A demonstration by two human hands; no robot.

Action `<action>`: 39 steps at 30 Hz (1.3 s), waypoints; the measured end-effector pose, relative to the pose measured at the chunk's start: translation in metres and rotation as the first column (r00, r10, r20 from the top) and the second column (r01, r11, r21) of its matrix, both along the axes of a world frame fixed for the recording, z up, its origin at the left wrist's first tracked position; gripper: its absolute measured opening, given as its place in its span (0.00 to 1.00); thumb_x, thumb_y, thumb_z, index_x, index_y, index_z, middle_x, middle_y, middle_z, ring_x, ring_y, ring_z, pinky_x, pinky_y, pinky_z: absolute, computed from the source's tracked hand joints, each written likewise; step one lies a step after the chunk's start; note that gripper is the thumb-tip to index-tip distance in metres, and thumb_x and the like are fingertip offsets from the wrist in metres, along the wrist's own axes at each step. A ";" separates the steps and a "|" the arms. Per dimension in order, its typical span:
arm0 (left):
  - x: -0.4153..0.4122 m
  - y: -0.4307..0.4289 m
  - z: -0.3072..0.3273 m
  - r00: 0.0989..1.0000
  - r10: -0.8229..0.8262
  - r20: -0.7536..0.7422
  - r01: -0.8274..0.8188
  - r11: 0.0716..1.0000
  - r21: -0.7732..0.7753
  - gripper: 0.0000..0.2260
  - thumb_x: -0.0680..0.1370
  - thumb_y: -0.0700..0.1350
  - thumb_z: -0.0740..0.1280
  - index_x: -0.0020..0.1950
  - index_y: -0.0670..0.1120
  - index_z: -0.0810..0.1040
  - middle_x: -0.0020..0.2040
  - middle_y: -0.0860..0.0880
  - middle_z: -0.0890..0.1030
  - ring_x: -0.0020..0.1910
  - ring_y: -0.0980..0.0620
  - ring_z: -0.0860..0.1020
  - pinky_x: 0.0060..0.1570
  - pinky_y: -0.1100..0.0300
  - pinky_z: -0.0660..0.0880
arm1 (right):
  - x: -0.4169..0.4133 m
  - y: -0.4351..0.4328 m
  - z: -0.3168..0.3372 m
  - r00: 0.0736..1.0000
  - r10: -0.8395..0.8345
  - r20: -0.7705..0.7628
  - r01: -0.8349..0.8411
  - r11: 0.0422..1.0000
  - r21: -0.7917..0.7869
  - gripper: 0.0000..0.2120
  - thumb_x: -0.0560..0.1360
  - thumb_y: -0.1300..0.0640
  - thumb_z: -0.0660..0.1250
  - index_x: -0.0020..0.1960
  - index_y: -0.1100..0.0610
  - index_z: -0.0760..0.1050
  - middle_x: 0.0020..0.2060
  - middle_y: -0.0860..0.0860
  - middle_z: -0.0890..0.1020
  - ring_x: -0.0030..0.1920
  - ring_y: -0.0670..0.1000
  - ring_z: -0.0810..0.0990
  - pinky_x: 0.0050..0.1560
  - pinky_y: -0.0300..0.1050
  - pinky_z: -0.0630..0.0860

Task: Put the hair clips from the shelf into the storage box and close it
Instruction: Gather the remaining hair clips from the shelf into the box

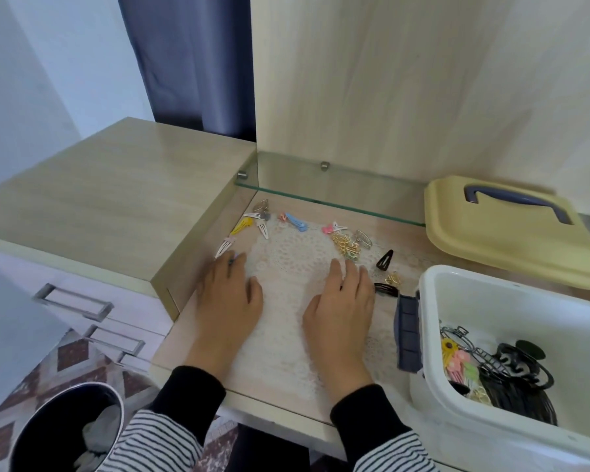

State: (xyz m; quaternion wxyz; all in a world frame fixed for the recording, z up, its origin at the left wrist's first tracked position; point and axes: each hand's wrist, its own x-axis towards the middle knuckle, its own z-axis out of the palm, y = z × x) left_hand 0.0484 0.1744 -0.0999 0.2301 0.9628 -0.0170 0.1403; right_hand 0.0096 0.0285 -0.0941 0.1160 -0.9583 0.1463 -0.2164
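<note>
Sorting partly done: clips in the box, many still on the shelf

Some clips already lie in the open white storage box (pixel 511 291) at the shelf's (pixel 188 338) front right corner, while its yellow lid (pixel 491 240) rests at the back right. Most hair clips (pixel 297 222) remain scattered along the back edge, around the lace doily (pixel 286 267). The right hand (pixel 341 311) lies flat and relaxed, holding nothing. The left hand (pixel 229 301) reaches for the left-edge clips; whether it pinches one cannot be told. Closing is not yet done.
</note>
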 end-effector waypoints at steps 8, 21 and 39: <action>0.001 0.004 -0.008 0.991 -0.045 0.128 0.056 0.995 -0.082 0.19 0.75 0.45 0.54 0.56 0.42 0.81 0.55 0.46 0.80 0.50 0.43 0.78 0.49 0.48 0.77 | 0.001 -0.003 -0.007 1.000 0.001 0.008 -0.001 1.000 0.011 0.22 0.66 0.64 0.67 0.60 0.63 0.76 0.56 0.60 0.78 0.52 0.61 0.75 0.57 0.57 0.74; 0.002 0.006 -0.013 0.966 -0.096 0.239 0.133 0.981 -0.141 0.11 0.75 0.43 0.63 0.52 0.46 0.84 0.45 0.49 0.79 0.42 0.46 0.76 0.41 0.50 0.77 | 0.000 -0.004 -0.007 0.991 -0.096 0.091 0.090 0.993 0.076 0.26 0.66 0.61 0.66 0.64 0.62 0.72 0.53 0.58 0.77 0.51 0.59 0.73 0.54 0.54 0.72; 0.001 0.005 -0.007 0.961 -0.158 0.229 0.201 0.963 -0.180 0.10 0.76 0.43 0.65 0.55 0.45 0.81 0.47 0.48 0.80 0.43 0.48 0.77 0.44 0.57 0.76 | -0.005 -0.003 -0.001 0.983 -0.180 0.031 0.180 0.984 0.017 0.07 0.67 0.57 0.65 0.43 0.59 0.74 0.41 0.57 0.74 0.42 0.57 0.69 0.43 0.51 0.68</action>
